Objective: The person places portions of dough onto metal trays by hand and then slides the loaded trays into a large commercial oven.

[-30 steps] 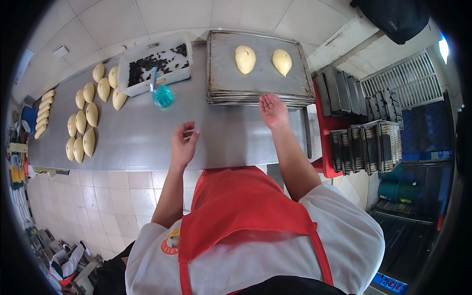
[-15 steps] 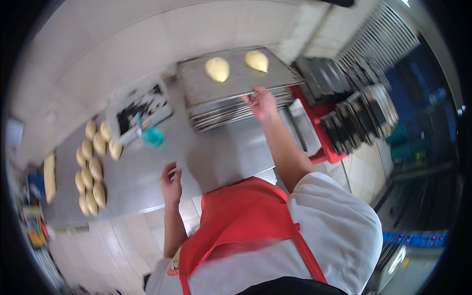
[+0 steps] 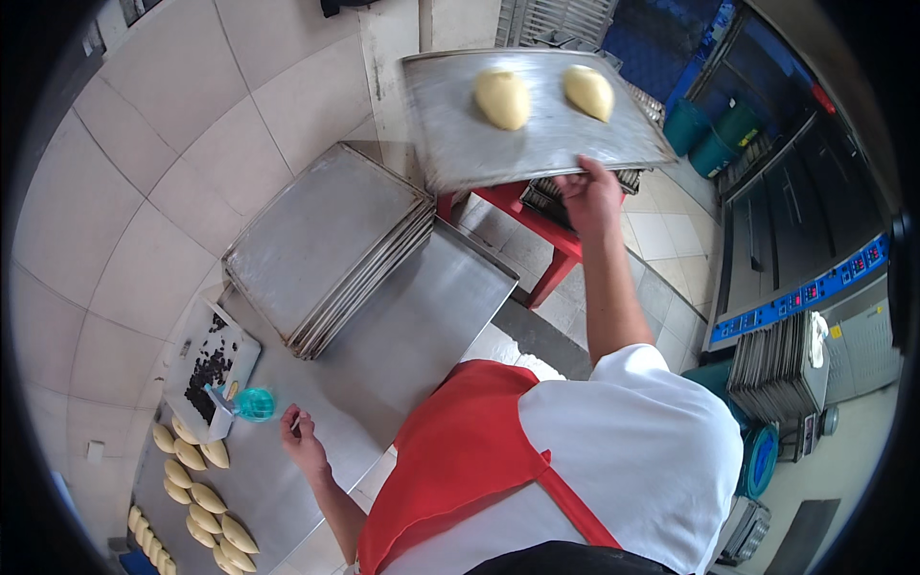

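Observation:
Lifted in my right hand (image 3: 589, 196) is a metal baking tray (image 3: 450, 144), gripped by its near edge, with two pale dough pieces (image 3: 501, 101) (image 3: 588, 92) on it. My left hand (image 3: 299, 436) is over the steel table (image 3: 326, 402), fingers loosely curled apart, near a teal spray bottle (image 3: 254, 404). That bottle stands beside a white plastic bin (image 3: 187, 364) of dark bits. Several oval dough pieces (image 3: 206, 498) lie at the table's lower left. A stack of empty trays (image 3: 321, 230) sits at the table's back end.
A red plastic table (image 3: 561, 273) with pans stands under the lifted tray. To the right are a dark oven (image 3: 781, 220) with a blue control strip, teal bins (image 3: 728, 144) and another stack of trays (image 3: 776, 364). A tiled wall (image 3: 153, 153) edges the table.
My right hand has lifted the top tray, carrying both dough pieces, off the stack and up to the right. The view has turned rightward; my left hand stays over the table.

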{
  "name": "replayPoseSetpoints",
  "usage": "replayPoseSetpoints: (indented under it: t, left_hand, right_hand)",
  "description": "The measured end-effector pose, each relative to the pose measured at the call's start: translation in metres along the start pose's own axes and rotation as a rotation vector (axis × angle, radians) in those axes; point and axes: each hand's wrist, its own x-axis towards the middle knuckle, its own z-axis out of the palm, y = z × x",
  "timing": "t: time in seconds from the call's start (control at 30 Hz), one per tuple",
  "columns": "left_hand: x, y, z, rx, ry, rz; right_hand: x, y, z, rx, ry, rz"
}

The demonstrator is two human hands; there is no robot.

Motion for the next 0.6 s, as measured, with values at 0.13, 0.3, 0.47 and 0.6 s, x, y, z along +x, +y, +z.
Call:
replayPoseSetpoints:
  t: [0.13,0.3,0.47,0.6]
  left_hand:
    - [0.0,0.012,0.014,0.028,0.024,-0.007]
    - [0.007,0.027,0.047,0.045,0.042,0.009]
    - [0.004,0.045,0.084,0.108,0.01,-0.033]
    - [-0.005,0.059,0.113,0.148,-0.024,-0.068]
  right_hand:
    - [0.06,-0.03,-0.037,0.093,0.115,-0.095]
    - [0.131,-0.045,-0.074,0.098,0.292,-0.176]
    - [0.169,-0.037,-0.085,0.11,0.199,-0.14]
    - [0.179,-0.045,-0.1,0.061,0.11,0.154]
